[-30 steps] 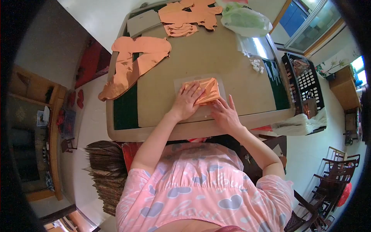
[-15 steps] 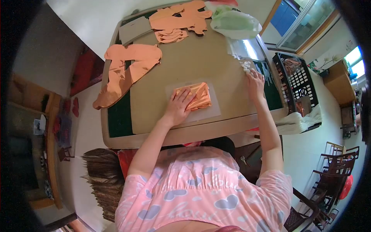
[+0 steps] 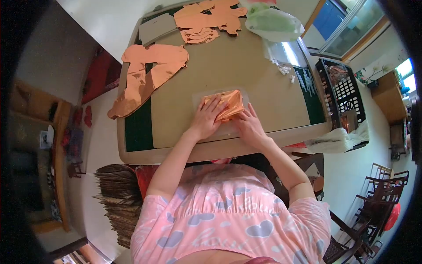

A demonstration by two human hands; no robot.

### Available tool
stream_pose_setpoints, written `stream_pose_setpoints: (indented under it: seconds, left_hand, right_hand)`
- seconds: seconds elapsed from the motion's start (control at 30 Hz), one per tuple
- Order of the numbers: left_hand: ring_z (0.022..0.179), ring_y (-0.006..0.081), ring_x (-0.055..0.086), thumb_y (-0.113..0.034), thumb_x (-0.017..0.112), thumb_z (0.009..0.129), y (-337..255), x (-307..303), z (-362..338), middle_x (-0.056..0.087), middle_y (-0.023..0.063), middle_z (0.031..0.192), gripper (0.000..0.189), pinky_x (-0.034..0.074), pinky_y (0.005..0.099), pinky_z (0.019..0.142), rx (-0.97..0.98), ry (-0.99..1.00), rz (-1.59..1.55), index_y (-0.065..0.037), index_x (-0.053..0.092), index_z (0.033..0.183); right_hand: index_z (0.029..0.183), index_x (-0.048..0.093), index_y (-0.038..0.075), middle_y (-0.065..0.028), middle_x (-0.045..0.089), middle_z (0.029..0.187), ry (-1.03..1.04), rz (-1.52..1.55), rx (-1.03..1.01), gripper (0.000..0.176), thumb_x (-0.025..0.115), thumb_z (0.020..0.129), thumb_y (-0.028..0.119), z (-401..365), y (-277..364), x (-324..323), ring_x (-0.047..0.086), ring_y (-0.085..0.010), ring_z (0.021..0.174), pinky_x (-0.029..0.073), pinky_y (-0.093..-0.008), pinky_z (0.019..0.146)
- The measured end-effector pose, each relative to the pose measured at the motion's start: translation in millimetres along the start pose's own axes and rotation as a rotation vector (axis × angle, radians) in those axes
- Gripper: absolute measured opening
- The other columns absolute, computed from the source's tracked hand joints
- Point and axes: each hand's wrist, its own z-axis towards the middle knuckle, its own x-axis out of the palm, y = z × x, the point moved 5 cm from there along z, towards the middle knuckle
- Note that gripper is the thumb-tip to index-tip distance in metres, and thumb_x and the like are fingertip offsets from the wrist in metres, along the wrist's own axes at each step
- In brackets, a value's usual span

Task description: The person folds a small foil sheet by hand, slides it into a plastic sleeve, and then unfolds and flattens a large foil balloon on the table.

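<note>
A folded bundle of shiny copper-coloured foil (image 3: pixel 233 102) lies on a clear plastic sheet (image 3: pixel 226 130) near the table's front edge. My left hand (image 3: pixel 208 116) rests flat on the bundle's left part, fingers spread. At the bundle's lower right corner is my right hand (image 3: pixel 251 125), its fingers stretched out and touching or nearly touching the foil. Whether some small piece sits under those fingertips cannot be seen. To the right, small white pieces (image 3: pixel 285 69) lie beside thin pale sticks (image 3: pixel 306 81).
Flat copper foil shapes lie at the left (image 3: pixel 151 72) and the back (image 3: pixel 209 17) of the table (image 3: pixel 176 149), by a grey flat stack (image 3: pixel 157 28). A pale green plastic bag (image 3: pixel 274 24) is at the back right. A black crate (image 3: pixel 340 88) stands off the right edge.
My right hand has come from the white pieces at the right over to the foil bundle. One or two white pieces now lie apart from the pile. My left hand stays on the foil.
</note>
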Motion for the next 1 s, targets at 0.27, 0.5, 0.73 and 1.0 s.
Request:
stream_pose_setpoints:
  seconds: [0.27,0.5,0.73,1.0]
  left_hand:
    - [0.142,0.0280,0.023,-0.033,0.059,0.084,-5.6,-4.0,2.9,0.027,0.0131,0.152,0.065,0.016,0.0504,0.114,-0.046,0.104,0.125,-0.027,0.035,0.144]
    - [0.141,0.0330,0.023,-0.052,0.050,0.090,-5.5,-0.4,-0.7,0.028,0.0162,0.150,0.061,0.016,0.0507,0.114,0.033,0.017,0.123,-0.026,0.036,0.143]
    - [0.140,0.0301,0.025,-0.048,0.050,0.090,-5.9,4.1,-0.1,0.031,0.0149,0.149,0.063,0.015,0.0491,0.115,-0.030,0.013,0.132,-0.019,0.034,0.144]
    - [0.138,0.0289,0.029,-0.034,0.047,0.093,1.2,-15.0,14.7,0.033,0.0144,0.148,0.059,0.016,0.0489,0.115,-0.128,0.094,-0.097,-0.008,0.032,0.143]
  right_hand:
    - [0.103,0.063,0.004,-0.0125,0.060,0.115,-0.086,0.126,0.037,0.025,0.054,0.080,0.003,-20.8,-3.7,-6.2,0.049,-0.0303,0.120,0.026,-0.0517,0.111]
    - [0.108,0.063,0.005,-0.0144,0.060,0.117,-0.285,0.314,0.244,0.034,0.051,0.078,-0.006,-27.5,-23.5,-61.2,0.054,-0.0359,0.114,0.038,-0.0497,0.103]
    - [0.133,0.047,0.009,-0.0148,0.045,0.139,-0.238,-0.095,0.090,0.044,0.054,0.090,0.013,40.7,-19.4,-2.3,0.039,-0.0315,0.132,0.031,-0.0498,0.108]
    - [0.136,0.043,0.008,-0.0136,0.041,0.143,-0.124,-0.157,0.174,0.044,0.048,0.095,0.024,41.3,-29.1,24.2,0.034,-0.0296,0.136,0.024,-0.0538,0.110]
